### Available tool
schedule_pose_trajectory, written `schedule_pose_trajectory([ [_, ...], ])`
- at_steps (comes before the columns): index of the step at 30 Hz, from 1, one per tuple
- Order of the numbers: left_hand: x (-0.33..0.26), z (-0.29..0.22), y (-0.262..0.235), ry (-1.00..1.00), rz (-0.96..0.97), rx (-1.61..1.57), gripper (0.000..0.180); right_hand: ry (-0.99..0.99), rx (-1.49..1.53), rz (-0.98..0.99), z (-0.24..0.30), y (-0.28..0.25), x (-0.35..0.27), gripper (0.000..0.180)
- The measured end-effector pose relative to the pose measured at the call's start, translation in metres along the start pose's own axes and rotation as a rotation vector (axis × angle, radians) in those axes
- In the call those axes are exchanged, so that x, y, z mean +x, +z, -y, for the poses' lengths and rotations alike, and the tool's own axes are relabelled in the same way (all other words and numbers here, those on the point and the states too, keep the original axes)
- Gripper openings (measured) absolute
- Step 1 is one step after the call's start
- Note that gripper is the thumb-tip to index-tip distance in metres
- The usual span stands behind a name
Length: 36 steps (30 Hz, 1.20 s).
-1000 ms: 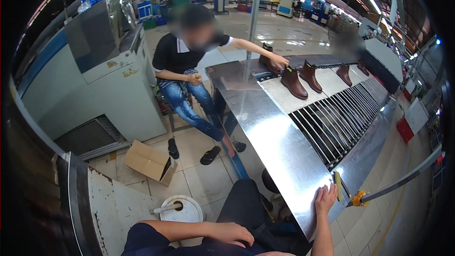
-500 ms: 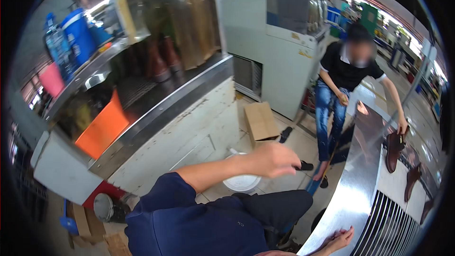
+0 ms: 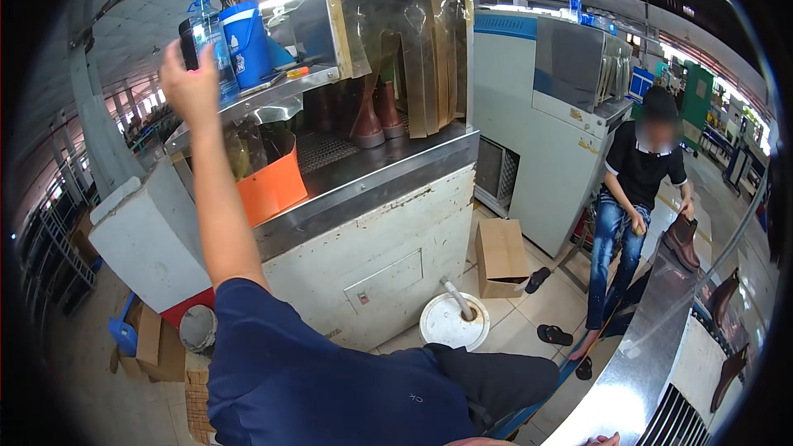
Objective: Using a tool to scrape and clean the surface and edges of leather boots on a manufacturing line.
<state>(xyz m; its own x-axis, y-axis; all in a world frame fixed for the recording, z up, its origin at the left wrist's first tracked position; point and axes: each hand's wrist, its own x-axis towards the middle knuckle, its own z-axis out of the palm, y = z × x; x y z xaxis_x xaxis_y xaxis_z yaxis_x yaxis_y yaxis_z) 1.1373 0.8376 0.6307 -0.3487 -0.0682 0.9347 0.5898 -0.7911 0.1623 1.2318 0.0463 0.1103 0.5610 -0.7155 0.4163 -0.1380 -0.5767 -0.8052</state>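
My left hand [image 3: 188, 87] is raised to the ledge on top of the metal booth, at the upper left. Its fingers curl around a dark object [image 3: 188, 44] whose kind I cannot make out. Right beside it stands a clear blue water bottle [image 3: 216, 45], and next to that a blue jug [image 3: 245, 45]. My right hand [image 3: 603, 441] shows only as fingertips at the lower edge, by the shiny metal ledge [image 3: 611, 380]; the rest of it is cut off.
Brown boots [image 3: 380, 116] stand inside the booth, behind clear strips. An orange panel [image 3: 273, 188] hangs at its front. On the floor are a white bucket [image 3: 442, 330] and a cardboard box [image 3: 501, 260]. At the right a seated co-worker [image 3: 652, 165] holds a brown boot [image 3: 681, 244].
My left hand has swung from over my lap up to the left, to the booth's top. The view has shifted, and my right hand has mostly left the picture.
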Motion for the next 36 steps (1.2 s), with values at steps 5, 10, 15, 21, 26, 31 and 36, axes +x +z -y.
schedule_pose_trajectory([
  [5, 0.026, 0.109, 0.04, -0.299, 0.348, 0.372, 0.116, 0.297, 0.276, 0.005, 0.029, -0.005, 0.0, 0.033],
  [10, 0.028, 0.143, 0.074, -0.505, 0.722, 0.383, 0.132, 0.348, 0.321, 0.027, 0.028, -0.004, 0.001, 0.037],
  [15, 0.019, 0.122, 0.073, -0.525, 0.727, 0.473, 0.13, 0.373, 0.32, 0.011, 0.036, -0.006, 0.001, 0.038],
  [21, 0.027, 0.089, 0.059, -0.418, 0.599, 0.451, 0.124, 0.337, 0.323, -0.003, 0.043, -0.007, 0.001, 0.037],
  [26, 0.04, 0.042, 0.045, -0.384, 0.57, 0.228, 0.126, 0.425, 0.509, -0.06, 0.03, 0.001, 0.003, 0.034],
  [31, 0.026, -0.019, 0.066, -0.262, 0.459, -0.261, 0.123, 0.508, 0.545, -0.102, -0.043, 0.021, 0.009, 0.023],
  [36, -0.002, -0.098, 0.065, -0.52, 0.723, -0.793, 0.116, 0.496, 0.792, -0.034, -0.017, 0.027, 0.004, 0.023],
])
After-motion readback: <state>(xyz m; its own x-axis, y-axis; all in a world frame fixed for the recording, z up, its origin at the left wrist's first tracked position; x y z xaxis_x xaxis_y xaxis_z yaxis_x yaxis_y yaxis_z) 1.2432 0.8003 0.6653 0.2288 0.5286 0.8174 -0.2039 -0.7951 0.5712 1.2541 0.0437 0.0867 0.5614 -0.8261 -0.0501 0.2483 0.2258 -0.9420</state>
